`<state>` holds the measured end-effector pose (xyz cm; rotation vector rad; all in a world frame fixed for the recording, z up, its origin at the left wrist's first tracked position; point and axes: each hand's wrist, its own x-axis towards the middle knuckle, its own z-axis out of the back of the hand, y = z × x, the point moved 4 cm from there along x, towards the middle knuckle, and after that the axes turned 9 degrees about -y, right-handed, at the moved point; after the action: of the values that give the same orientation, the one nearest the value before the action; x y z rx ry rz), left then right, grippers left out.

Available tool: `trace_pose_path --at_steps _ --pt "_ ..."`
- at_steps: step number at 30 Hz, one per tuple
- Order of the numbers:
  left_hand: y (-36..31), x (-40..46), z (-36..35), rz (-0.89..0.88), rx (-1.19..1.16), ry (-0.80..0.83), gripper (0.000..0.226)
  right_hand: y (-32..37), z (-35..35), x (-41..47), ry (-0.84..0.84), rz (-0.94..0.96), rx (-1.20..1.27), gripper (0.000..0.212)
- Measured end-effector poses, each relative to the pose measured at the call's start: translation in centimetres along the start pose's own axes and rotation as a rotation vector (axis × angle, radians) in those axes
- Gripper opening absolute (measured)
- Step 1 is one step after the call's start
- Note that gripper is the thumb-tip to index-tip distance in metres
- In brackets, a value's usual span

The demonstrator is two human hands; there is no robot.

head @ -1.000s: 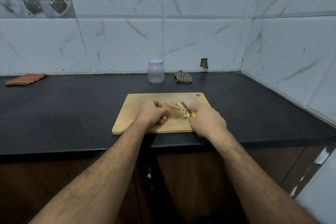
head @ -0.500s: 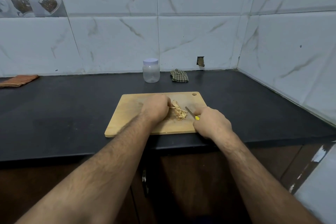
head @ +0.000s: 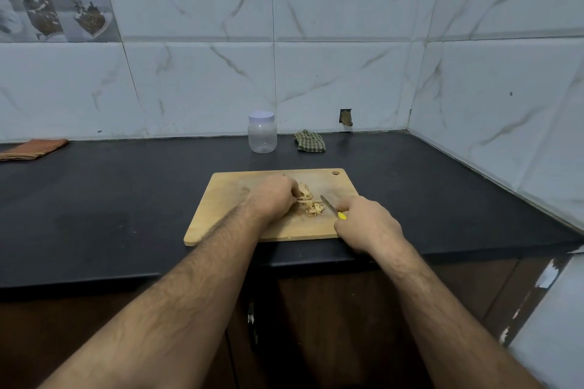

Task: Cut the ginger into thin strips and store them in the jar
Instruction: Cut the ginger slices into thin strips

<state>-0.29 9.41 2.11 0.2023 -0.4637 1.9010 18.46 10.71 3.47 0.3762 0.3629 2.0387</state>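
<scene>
Ginger [head: 311, 204] lies between left hand [head: 271, 197] and knife-gripping right hand [head: 368, 224].

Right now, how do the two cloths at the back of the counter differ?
The orange cloth lies folded flat at the far left; the checked cloth is bunched up right of the jar. The orange cloth is plain rust-coloured, the checked cloth green-and-cream. Both sit on the black counter by the wall, untouched.

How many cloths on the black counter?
2: a folded orange cloth at the far left by the wall, and a crumpled green checked cloth right of the clear plastic jar.
</scene>
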Motion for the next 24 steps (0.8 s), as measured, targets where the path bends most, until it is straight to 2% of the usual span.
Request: trace_pose_path --at_steps 5,7,9,12,16,20,22,24 --pt "-0.4 -0.3 -0.2 -0.025 -0.033 0.024 0.012 0.2 -0.1 -0.3 -0.045 -0.013 0.030 0.051" --pt "-0.5 -0.3 -0.1 -0.026 -0.063 0.033 0.016 0.4 -0.1 -0.4 -0.061 -0.002 0.047 0.053" --pt "-0.1 -0.1 0.3 0.023 -0.123 0.003 0.023 0.5 0.0 -0.3 -0.071 0.005 0.053 0.052" --pt "0.8 0.5 0.8 0.137 -0.191 -0.065 0.018 0.5 0.0 -0.1 -0.080 -0.001 0.064 0.050" --pt "0.7 1.8 1.1 0.232 -0.136 -0.175 0.015 0.6 -0.2 0.6 -0.094 -0.023 0.076 0.046" --pt "-0.2 3.5 -0.2 0.286 -0.091 -0.062 0.024 0.7 -0.6 1.6 -0.090 -0.040 0.082 0.046" --pt "-0.8 4.2 -0.7 0.277 -0.015 0.016 0.034 0.5 -0.9 2.1 -0.080 -0.045 0.092 0.047" --pt "-1.3 4.7 -0.8 0.265 0.057 0.061 0.034 0.4 -1.1 2.3 -0.071 -0.044 0.100 0.046"
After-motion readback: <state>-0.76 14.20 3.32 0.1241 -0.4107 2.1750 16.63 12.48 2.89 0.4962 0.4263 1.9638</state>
